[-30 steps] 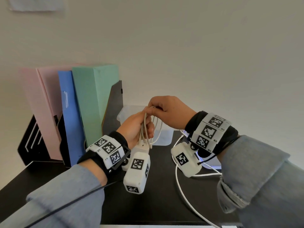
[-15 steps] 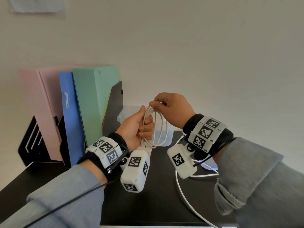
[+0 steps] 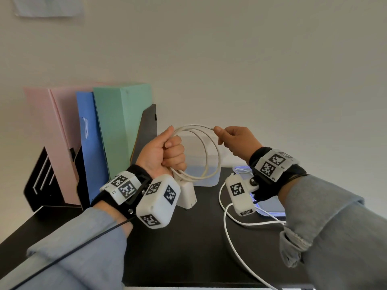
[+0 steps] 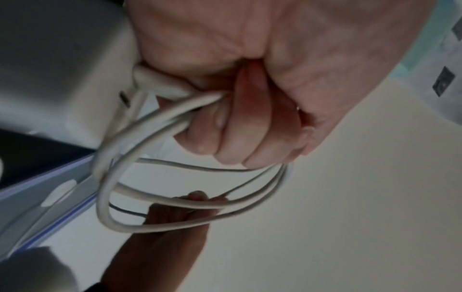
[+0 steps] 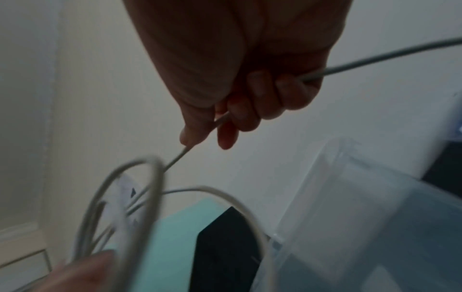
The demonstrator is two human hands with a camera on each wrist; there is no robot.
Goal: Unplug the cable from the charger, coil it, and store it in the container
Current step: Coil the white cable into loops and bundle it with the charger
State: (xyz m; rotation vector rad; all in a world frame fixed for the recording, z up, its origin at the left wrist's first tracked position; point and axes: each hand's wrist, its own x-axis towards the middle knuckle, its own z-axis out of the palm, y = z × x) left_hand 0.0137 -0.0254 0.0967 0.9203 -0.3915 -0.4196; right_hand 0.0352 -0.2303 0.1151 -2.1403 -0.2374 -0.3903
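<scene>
My left hand (image 3: 167, 151) is a fist gripping a coil of white cable (image 3: 217, 162) held up over the black desk. My right hand (image 3: 234, 141) pinches the strand at the coil's top, a short way to the right. The white charger (image 3: 188, 195) is just below my left fist, and the cable runs down to it. In the left wrist view, my left hand (image 4: 250, 128) holds the loops of cable (image 4: 175, 227), and a connector sits at the charger (image 4: 62, 69) face. The right wrist view shows my right hand (image 5: 225, 122) pinching the cable (image 5: 140, 197). The translucent container (image 3: 207, 178) stands behind the coil.
Pink, blue and green folders (image 3: 117, 130) stand in a black file holder (image 3: 41, 181) at the left. A second white cable (image 3: 228, 231) trails over the desk (image 3: 199, 248) at the right, near a flat device with a glowing blue rim (image 3: 270, 210).
Both hands have risen. My right hand has moved right, away from the left, drawing the strand out so the coil stands as a wider round loop.
</scene>
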